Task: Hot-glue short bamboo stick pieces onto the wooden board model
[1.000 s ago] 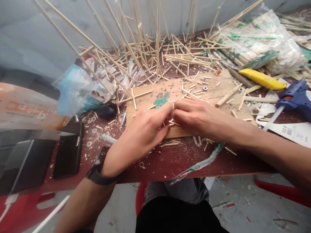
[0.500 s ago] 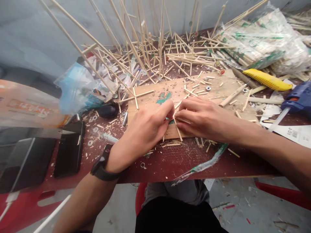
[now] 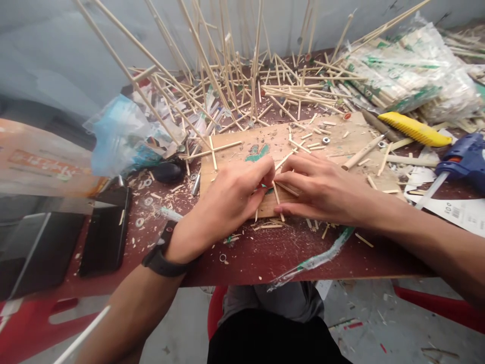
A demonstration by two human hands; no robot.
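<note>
Over the front part of a wooden board, my left hand has its thumb and index finger pinched at the end of a thin wooden stick. My right hand meets it from the right, fingers bent around the same small sticks, one fingertip on the lower stick. A second short stick shows between the right fingers. The joint between the fingertips is mostly hidden. Crossed sticks lie at the board's left edge, and more short pieces lie behind my hands.
Many tall and loose sticks fill the table's back. At right are a yellow-handled cutter, a blue glue gun and a plastic bag of sticks. A black phone and a blue plastic bag are at left.
The fingers of my right hand have spread a little, the lower one now against the lower stick. My left hand keeps its pinch. The camera view has shifted slightly.
</note>
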